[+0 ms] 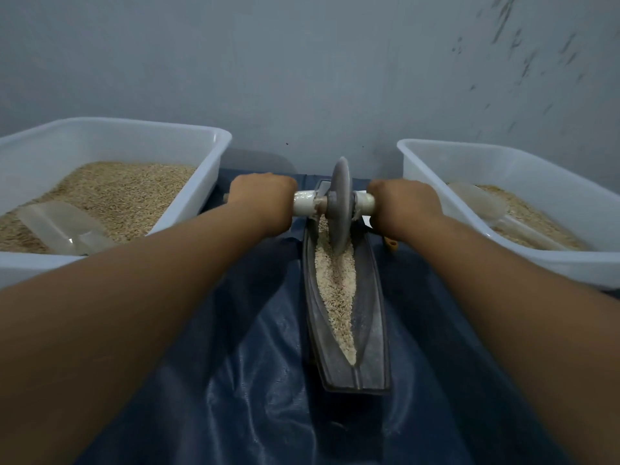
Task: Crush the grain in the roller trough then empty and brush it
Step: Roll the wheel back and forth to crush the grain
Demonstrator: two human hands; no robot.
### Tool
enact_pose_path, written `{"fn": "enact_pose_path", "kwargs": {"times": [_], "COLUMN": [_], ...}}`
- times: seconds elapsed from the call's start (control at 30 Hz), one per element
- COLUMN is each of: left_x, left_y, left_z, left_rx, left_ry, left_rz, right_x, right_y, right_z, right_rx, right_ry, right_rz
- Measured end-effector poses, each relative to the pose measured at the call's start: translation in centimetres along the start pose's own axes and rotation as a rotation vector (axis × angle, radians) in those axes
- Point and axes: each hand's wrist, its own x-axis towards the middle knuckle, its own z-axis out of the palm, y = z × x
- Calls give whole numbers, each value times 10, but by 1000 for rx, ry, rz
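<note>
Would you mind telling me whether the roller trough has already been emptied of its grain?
No, the roller trough still holds a line of pale grain along its groove, with the roller wheel standing in it.

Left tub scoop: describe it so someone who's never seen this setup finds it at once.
Two white plastic tubs flank the dark roller trough on the blue sheet. In the left tub, which holds more grain than the right tub, the scoop lies on the grain near the tub's front. It is clear plastic with a broad squared mouth, while the right tub's scoop has a rounded bowl.
</note>
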Motion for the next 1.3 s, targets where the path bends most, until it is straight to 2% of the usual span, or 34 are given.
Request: {"fn": "enact_pose_path", "kwargs": {"times": [0.13,0.2,0.33,0.5,0.6,0.73,0.97,1.17,1.3], "left_x": [-13,-28,-66,-110,-118,-102,-46,-9,-3], "left_y": [-2,-1,6,3,0,4,4,2,0], "left_z": [-5,-9,-17,-27,-26,-18,-2,-1,5], "left_rx": [-59,-79,-24,-45,-55,-35,15,48,24], "left_ry": [-193,-228,-154,-154,-102,-23,15,42,62], "left_rz": [37,49,70,73,62,51,83,81,70], "right_x": [-17,-35,-76,-117,-123,-107,-49,-16,-8], "right_y": [-4,-9,-21,-26,-28,-27,-20,-10,-9], "right_z": [-4,-9,-20,-46,-54,-46,-23,-10,-5], "right_rx": [-20,-14,-7,-17,-35,-5,-8,46,-5], "right_ry": [-28,-23,-67,-73,-90,-118,-197,-159,-92], "right_rz": [-47,-44,-12,-79,-105,-46,44,49,15]}}
